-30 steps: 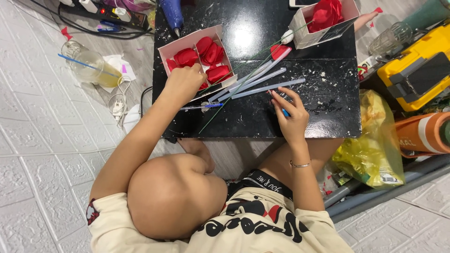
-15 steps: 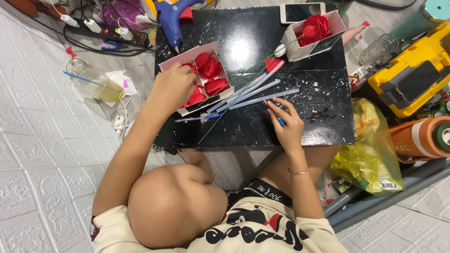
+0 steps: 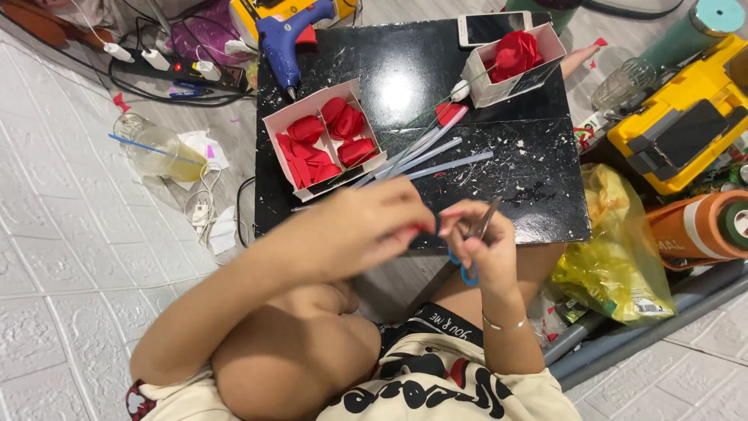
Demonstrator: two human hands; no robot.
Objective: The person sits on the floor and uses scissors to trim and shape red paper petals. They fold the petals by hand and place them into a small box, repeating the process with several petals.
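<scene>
Holding blue-handled scissors (image 3: 471,248) in the right hand (image 3: 477,248), fingers curled shut thru and round the handles, blades angled up toward the black table's (image 3: 538,179) near edge. Left hand (image 3: 372,226) sits just beside it, fingertips pinched shut on sth small and red; too blurred to say what. Both hands hover over the table's near edge, abt mid-width. On the table, near the left edge: a white divided box (image 3: 323,136) w/ red petal pieces in its compartments. A bundle of pale sticks (image 3: 425,156) lies diagonally across the centre, one end close by that box. At the far right corner, a second white box (image 3: 510,66) holds a red rose; a phone (image 3: 491,26) lies at the far edge beside it. Blue glue gun (image 3: 280,39) rests at the far left corner.
</scene>
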